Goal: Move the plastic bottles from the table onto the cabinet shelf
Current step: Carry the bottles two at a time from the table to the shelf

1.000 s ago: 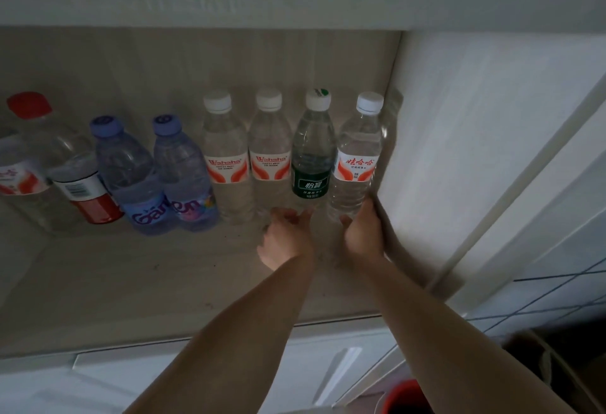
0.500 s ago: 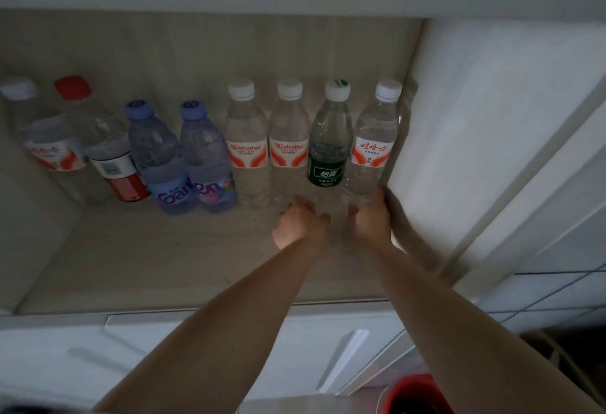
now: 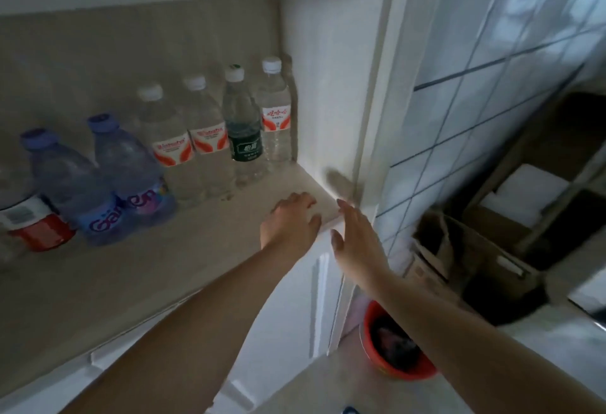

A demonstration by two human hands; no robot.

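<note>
Several plastic bottles stand in a row at the back of the cabinet shelf (image 3: pixel 203 249). At the right end is a clear bottle with a red-and-white label (image 3: pixel 276 115), beside it a green-label bottle (image 3: pixel 244 125), then two more red-label bottles (image 3: pixel 206 134) (image 3: pixel 169 144). Two blue-capped bottles (image 3: pixel 131 177) (image 3: pixel 70 190) and a red-label bottle (image 3: pixel 29 216) follow on the left. My left hand (image 3: pixel 290 221) hovers over the shelf's front right corner, fingers relaxed, holding nothing. My right hand (image 3: pixel 357 243) is just off the shelf edge, fingers straight, empty.
The cabinet's white side wall (image 3: pixel 328 85) rises right of the bottles, with a tiled wall (image 3: pixel 475 85) beyond it. Below lie a red basin (image 3: pixel 393 348) on the floor and a cardboard box (image 3: pixel 475 266). A white cabinet door (image 3: pixel 295 315) is under the shelf.
Both hands have drawn back from the two rightmost bottles toward the shelf's front edge and opened. The view has swung to the right and the bottles stay in place.
</note>
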